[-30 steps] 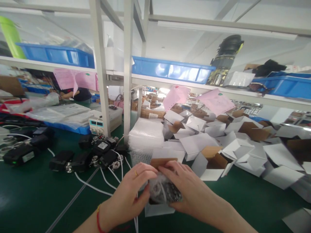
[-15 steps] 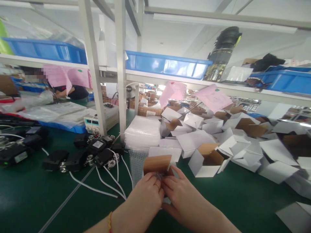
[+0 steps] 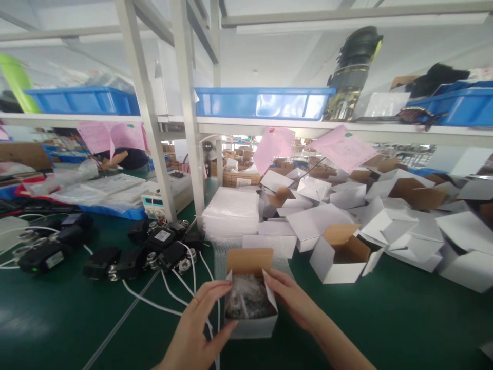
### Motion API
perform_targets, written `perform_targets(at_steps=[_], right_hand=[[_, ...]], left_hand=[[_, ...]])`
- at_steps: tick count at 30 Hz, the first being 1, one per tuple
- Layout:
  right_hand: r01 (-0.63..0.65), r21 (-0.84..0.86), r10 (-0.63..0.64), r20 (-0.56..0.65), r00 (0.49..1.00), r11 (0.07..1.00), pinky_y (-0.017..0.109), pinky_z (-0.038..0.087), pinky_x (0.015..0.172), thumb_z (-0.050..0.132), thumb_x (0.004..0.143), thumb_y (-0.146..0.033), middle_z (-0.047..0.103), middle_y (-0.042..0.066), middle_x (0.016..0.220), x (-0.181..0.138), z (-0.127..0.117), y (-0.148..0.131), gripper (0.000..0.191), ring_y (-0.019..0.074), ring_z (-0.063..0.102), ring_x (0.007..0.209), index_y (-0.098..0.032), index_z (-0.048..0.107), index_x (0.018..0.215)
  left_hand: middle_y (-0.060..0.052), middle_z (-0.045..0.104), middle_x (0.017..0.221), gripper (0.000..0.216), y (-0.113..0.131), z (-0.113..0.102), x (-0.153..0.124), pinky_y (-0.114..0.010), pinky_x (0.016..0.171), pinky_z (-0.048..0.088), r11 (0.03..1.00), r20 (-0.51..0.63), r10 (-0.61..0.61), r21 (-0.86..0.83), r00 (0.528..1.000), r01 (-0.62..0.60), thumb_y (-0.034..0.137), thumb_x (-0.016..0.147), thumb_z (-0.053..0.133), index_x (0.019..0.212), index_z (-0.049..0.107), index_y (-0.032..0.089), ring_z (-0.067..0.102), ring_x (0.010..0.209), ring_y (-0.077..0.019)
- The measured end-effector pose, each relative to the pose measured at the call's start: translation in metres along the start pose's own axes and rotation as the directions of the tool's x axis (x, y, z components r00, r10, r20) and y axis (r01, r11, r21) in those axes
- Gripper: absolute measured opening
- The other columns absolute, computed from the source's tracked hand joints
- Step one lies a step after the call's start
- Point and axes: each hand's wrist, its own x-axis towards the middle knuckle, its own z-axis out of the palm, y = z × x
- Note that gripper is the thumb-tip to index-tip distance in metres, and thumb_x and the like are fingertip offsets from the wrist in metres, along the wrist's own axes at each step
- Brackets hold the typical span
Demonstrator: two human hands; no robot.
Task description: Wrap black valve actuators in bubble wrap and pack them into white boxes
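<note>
A small white cardboard box point(image 3: 252, 329) stands in front of me with its brown-lined lid point(image 3: 249, 261) raised at the back. Inside lies a dark object in clear bubble wrap point(image 3: 248, 295); its kind is hidden by the wrap. My left hand point(image 3: 204, 318) grips the box's left side, fingers on the upper edge and thumb at the near corner. On the opposite side, my right hand point(image 3: 290, 295) holds the right wall and side flap. Behind the box, a sheet of bubble wrap point(image 3: 222, 262) lies on the green table point(image 3: 304, 339).
Several open white boxes point(image 3: 339, 257) are heaped to the right. A stack of white foam sheets point(image 3: 231, 210) stands behind. Black devices with white cables point(image 3: 162, 239) sit at left, near a power supply point(image 3: 154, 205). A metal shelf post point(image 3: 188, 113) rises behind; blue bins point(image 3: 265, 103) sit overhead.
My hands were together over the box's opening; now they have moved apart to its two sides, and the wrapped object inside shows. The view has shifted slightly.
</note>
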Motion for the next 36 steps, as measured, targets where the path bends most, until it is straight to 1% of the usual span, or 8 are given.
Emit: perform_targets(at_steps=[8,13,18,21,23,27,31,36], right_hand=[[0.156,-0.124,-0.159,-0.009,0.987,0.98,0.043,0.053,0.092,0.084,0.083,-0.057,0.072,0.01,0.108,0.015,0.017,0.003,0.052,0.0344,0.065,0.104,-0.016,0.073,0.113],[0.587,-0.38,-0.543,0.227,0.808,0.715,0.038,0.051,0.099,0.059,0.107,-0.034,0.067,0.007,0.123,-0.007,0.025,-0.022,0.02,0.0247,0.063,0.112,-0.028,0.074,0.118],[0.608,-0.558,-0.441,0.419,0.794,0.564,0.057,0.032,0.118,0.051,0.108,-0.059,0.046,0.011,0.152,-0.034,0.009,-0.024,0.05,0.0327,0.036,0.142,-0.033,0.05,0.151],[0.539,-0.618,-0.38,0.382,0.842,0.573,0.058,0.031,0.118,0.058,0.108,-0.045,0.044,0.009,0.153,-0.038,0.005,-0.022,0.039,0.0328,0.032,0.145,-0.033,0.058,0.145],[0.502,-0.665,-0.346,0.365,0.865,0.554,0.054,0.035,0.117,0.072,0.096,-0.025,0.047,0.007,0.151,-0.036,0.009,-0.024,0.043,0.0317,0.036,0.141,-0.032,0.064,0.138],[0.491,-0.747,-0.284,0.402,0.87,0.449,0.046,0.039,0.112,0.089,0.07,-0.003,0.047,0.007,0.149,-0.032,0.02,-0.03,0.077,0.0309,0.044,0.132,-0.03,0.063,0.136],[0.529,-0.768,-0.339,0.421,0.841,0.36,0.047,0.039,0.109,0.086,0.069,0.005,0.048,0.01,0.147,-0.031,0.02,-0.028,0.074,0.0319,0.045,0.127,-0.025,0.064,0.134],[0.484,-0.769,-0.263,0.407,0.875,0.418,0.041,0.043,0.107,0.08,0.079,0.005,0.049,0.005,0.147,-0.029,0.018,-0.035,0.066,0.0274,0.048,0.124,-0.029,0.063,0.133]], left_hand=[[-0.01,0.068,0.125,0.028,-0.01,0.01,0.011,-0.041,0.104,0.058,0.973,0.14,0.225,0.013,0.964,-0.229,0.028,0.1,0.059,0.128,0.058,0.022,0.062,0.121,-0.0257],[-0.009,0.069,0.118,0.023,-0.002,0.009,0.014,-0.041,0.098,0.059,0.98,0.154,0.197,-0.045,0.968,-0.192,0.019,0.098,0.061,0.121,0.06,0.021,0.063,0.11,-0.0257],[-0.005,0.068,0.099,0.019,0.004,0.003,0.012,-0.031,0.088,0.056,0.961,0.08,0.105,-0.266,0.991,-0.08,0.006,0.094,0.053,0.102,0.061,0.022,0.063,0.098,-0.0197],[-0.001,0.061,0.083,0.021,0.001,-0.008,0.019,-0.027,0.077,0.053,0.954,-0.024,-0.014,-0.299,1.0,0.006,0.007,0.095,0.05,0.079,0.052,0.021,0.062,0.083,-0.0156],[-0.006,0.064,0.104,0.008,-0.002,-0.013,0.026,-0.034,0.091,0.055,0.971,0.086,-0.021,-0.237,0.996,0.041,0.014,0.09,0.064,0.093,0.06,0.021,0.063,0.102,-0.0214],[-0.014,0.054,0.142,0.069,-0.009,-0.015,0.044,-0.048,0.111,0.048,0.974,0.473,0.089,-0.225,0.877,0.022,0.026,0.07,0.093,0.132,0.061,0.024,0.053,0.129,-0.0314],[-0.013,0.062,0.134,0.06,-0.011,-0.014,0.056,-0.045,0.106,0.052,0.973,0.493,0.174,-0.219,0.853,-0.071,0.021,0.076,0.089,0.131,0.064,0.024,0.056,0.123,-0.0285],[-0.009,0.062,0.136,0.051,-0.013,-0.018,0.057,-0.044,0.112,0.048,0.955,0.479,0.245,-0.268,0.843,-0.126,0.019,0.093,0.072,0.14,0.058,0.031,0.056,0.125,-0.0243]])
